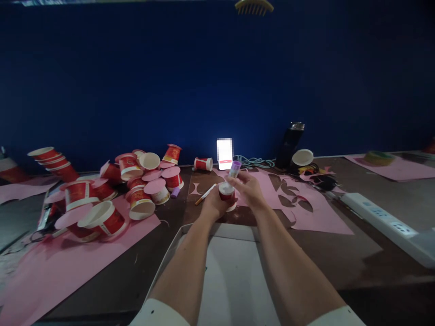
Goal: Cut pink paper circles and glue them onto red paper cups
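Left hand [214, 203] wrapped round red cup [227, 195], right hand [248, 186] pinching purple-ended tube [234, 169], contact with the cup unclear

No legible text, brand or number anywhere. Print is there, just too small or blurred: lit phone [224, 158] has its screen pixelated up top, plus a red bar [225, 161] low down with lettering, if any, unresolved. Red cup on its side [203, 164] near the phone: pale printed strip, characters unreadable. Piled cups [141, 203] on the left: red and gold print, some with white panels, wording can't be made out. Held cup [226, 192]: red band, same, unreadable. Purple-ended stick [234, 169]: pale label, blurred. Power strip [384, 222]: bluish socket panels, any markings too small to tell.
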`<state>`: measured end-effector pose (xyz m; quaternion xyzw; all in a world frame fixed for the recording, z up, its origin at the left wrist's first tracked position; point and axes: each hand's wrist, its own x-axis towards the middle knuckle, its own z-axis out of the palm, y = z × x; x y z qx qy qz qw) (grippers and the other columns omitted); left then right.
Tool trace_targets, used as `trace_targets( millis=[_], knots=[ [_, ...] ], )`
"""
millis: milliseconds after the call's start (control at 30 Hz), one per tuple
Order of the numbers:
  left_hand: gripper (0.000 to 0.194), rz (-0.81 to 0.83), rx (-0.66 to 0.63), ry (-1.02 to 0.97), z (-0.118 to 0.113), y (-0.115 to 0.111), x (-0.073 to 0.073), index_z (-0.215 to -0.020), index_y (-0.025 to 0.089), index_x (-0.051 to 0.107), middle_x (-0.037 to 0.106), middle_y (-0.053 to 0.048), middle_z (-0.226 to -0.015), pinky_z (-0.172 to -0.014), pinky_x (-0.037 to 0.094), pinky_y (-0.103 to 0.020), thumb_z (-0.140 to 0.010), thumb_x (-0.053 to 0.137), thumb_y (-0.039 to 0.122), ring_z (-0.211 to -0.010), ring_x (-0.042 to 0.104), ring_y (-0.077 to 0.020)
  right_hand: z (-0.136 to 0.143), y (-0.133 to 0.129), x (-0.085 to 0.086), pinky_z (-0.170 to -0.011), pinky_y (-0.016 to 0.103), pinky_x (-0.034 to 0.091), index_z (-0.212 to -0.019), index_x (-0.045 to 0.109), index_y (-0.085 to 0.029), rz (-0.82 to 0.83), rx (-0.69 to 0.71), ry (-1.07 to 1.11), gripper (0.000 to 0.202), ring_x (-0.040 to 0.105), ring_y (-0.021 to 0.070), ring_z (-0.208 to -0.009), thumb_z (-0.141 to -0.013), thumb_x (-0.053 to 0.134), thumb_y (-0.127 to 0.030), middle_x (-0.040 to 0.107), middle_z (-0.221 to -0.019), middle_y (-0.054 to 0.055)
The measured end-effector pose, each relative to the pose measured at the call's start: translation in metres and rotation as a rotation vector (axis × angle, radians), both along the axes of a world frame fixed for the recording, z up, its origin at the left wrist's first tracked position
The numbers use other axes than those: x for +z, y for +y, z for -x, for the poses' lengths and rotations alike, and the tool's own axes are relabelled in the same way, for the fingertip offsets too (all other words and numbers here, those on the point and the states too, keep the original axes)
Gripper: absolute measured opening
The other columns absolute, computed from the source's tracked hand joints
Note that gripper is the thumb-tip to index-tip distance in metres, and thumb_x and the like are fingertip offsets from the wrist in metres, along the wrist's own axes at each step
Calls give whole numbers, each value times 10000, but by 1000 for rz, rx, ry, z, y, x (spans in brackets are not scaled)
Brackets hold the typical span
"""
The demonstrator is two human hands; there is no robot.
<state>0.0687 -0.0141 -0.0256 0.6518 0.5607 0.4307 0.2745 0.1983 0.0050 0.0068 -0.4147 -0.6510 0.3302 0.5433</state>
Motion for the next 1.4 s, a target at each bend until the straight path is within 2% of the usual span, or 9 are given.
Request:
trace_targets(
  millis=[100,267,433,633,800,967,1067,1200,1400],
  knots=[
    [423,1,-19,0,0,1,-2,-1008,155,592,674,-63,-906,-726,472,-295,-634,739,285,-798,614,-186,3,1,-2,-768,334,474,-957,713,-198,16,89,-75,320,638,213,-820,-729,651,-414,704,-863,36],
    [405,31,-25,-9,1,-2,0,-999,158,589,677,-45,-855,-697,476,-284,-645,734,289,-781,619,-182,5,3,-5,-790,338,453,-919,712,-211,-107,-104,-134,263,624,209,-829,-737,642,-388,698,-870,31],
    [461,19,-9,3,0,-1,2,-1021,161,597,679,-63,-919,-748,472,-288,-613,767,290,-828,616,-191,4,2,-3,-725,309,459,-925,705,-187,-2,-52,-67,285,629,201,-786,-767,593,-396,699,-834,36],
    [415,18,-29,-7,2,0,1,-1000,156,587,679,-62,-893,-691,464,-275,-635,743,277,-795,617,-189,9,3,-6,-822,345,438,-925,706,-200,-140,-137,-110,285,617,222,-870,-741,629,-404,696,-904,45],
    [447,11,-5,-35,0,6,-9,-972,166,601,675,-54,-878,-690,466,-280,-584,778,298,-771,607,-182,10,-1,-5,-715,305,474,-1000,690,-174,42,39,121,365,633,201,-781,-759,611,-436,698,-847,45],
    [467,62,-33,-119,0,14,-21,-1047,173,563,679,-42,-851,-654,479,-279,-610,727,196,-713,614,-164,16,-4,-3,-695,292,456,-914,712,-190,-10,22,-108,282,617,181,-716,-724,658,-391,690,-776,20],
    [437,29,-40,-72,0,11,-16,-1003,181,590,684,-40,-879,-690,481,-280,-590,733,181,-760,623,-172,18,-3,-4,-713,294,451,-890,707,-190,-66,-65,-111,262,616,183,-737,-741,637,-394,693,-799,22],
    [431,19,-25,-58,-1,7,-8,-990,174,601,692,-49,-900,-698,479,-270,-585,748,185,-795,629,-180,20,-1,-6,-748,295,461,-945,687,-176,-30,-24,63,318,626,198,-834,-762,603,-422,698,-901,35],
    [414,81,-26,-56,0,5,-6,-977,161,610,695,-42,-863,-670,482,-262,-583,741,178,-759,636,-176,21,-1,-7,-697,293,454,-887,675,-172,-15,-49,-95,302,622,186,-739,-753,609,-434,693,-811,27]
  ],
)
